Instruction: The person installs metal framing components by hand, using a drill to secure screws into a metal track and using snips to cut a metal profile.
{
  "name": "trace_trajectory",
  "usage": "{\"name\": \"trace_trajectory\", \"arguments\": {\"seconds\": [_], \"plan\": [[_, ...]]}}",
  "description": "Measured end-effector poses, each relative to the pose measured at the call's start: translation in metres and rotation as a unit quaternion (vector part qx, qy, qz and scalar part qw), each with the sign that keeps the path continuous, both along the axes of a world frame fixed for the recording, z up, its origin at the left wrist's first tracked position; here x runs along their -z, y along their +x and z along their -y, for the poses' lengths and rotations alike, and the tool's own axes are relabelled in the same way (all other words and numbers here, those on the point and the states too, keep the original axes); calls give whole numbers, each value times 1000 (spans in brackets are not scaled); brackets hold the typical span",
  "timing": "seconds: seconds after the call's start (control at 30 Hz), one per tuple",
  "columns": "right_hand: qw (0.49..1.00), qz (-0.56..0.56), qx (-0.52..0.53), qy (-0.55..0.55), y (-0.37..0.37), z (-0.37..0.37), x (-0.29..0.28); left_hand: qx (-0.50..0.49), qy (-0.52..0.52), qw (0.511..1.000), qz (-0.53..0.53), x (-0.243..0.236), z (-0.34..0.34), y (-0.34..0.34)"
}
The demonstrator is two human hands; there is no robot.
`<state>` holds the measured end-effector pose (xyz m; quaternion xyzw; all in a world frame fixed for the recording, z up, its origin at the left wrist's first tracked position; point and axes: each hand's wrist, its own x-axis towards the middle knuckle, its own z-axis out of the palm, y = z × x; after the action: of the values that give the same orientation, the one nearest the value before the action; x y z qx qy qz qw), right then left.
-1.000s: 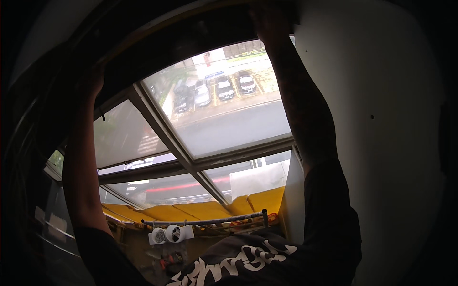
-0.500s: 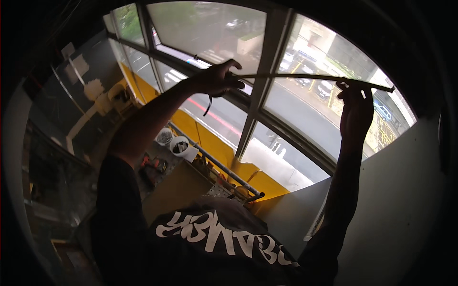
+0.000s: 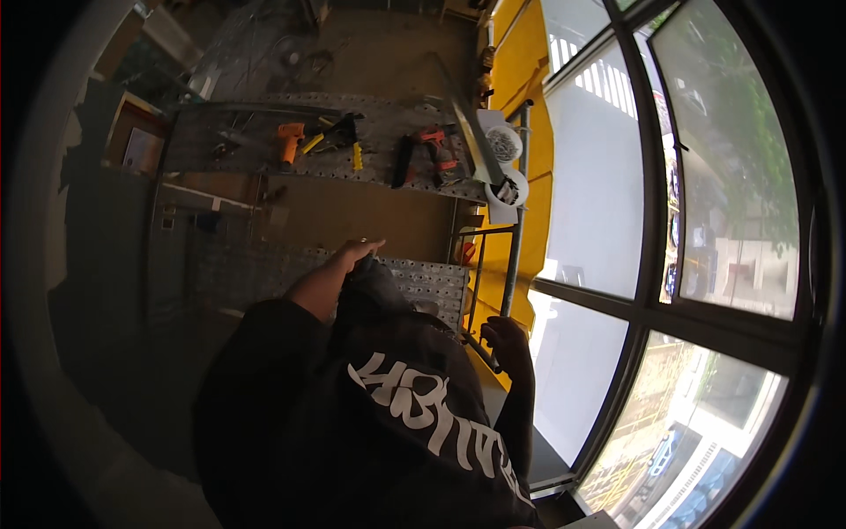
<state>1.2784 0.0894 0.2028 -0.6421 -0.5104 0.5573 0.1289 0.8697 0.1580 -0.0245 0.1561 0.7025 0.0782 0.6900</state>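
My left hand (image 3: 356,253) is low at the centre, fingers stretched out beside my dark-trousered leg, with nothing visible in it. My right hand (image 3: 504,342) is curled round the grey tubular scaffold rail (image 3: 514,256) by the window side. Beyond them lies a perforated plank (image 3: 207,141) bearing an orange tool (image 3: 289,141), a black-and-yellow tool (image 3: 339,137) and a red drill (image 3: 434,152). Two white buckets (image 3: 503,141) with small items stand near the rail; a long thin strip (image 3: 467,119) slants beside them. A lower perforated plank (image 3: 432,278) is under me.
Framed windows (image 3: 639,238) fill the right side, with yellow sheeting (image 3: 529,106) along them outside the rail. A dark wall (image 3: 106,309) is on the left. A brown floor (image 3: 344,207) shows below, between the planks.
My view has swung from the upper window down to the scaffold. My hands have come down; the strip they held is out of them, and my right hand is now on the rail.
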Motion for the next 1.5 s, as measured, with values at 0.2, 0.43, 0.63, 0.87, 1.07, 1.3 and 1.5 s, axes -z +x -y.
{"name": "trace_trajectory", "arguments": {"seconds": [0.2,0.43,0.63,0.87,1.07,1.3,1.5], "plan": [[978,76,-192,22,-102,-47,53,-65,-2,997,-52,79,21,-116],[971,151,-179,-50,-183,-87,97,92,87,918,-376,149,-95,-181],[962,169,-210,-31,-187,-66,135,73,170,909,-375,139,-204,-204],[950,194,-233,-80,-229,-73,134,48,368,856,-360,182,-213,-210],[942,171,-288,-34,-231,-67,140,172,274,732,-600,219,-204,-251],[950,220,-174,-138,-252,-66,119,315,247,786,-472,208,-242,-280],[960,222,-125,-119,-247,-65,101,325,293,829,-349,168,-263,-300]]}}
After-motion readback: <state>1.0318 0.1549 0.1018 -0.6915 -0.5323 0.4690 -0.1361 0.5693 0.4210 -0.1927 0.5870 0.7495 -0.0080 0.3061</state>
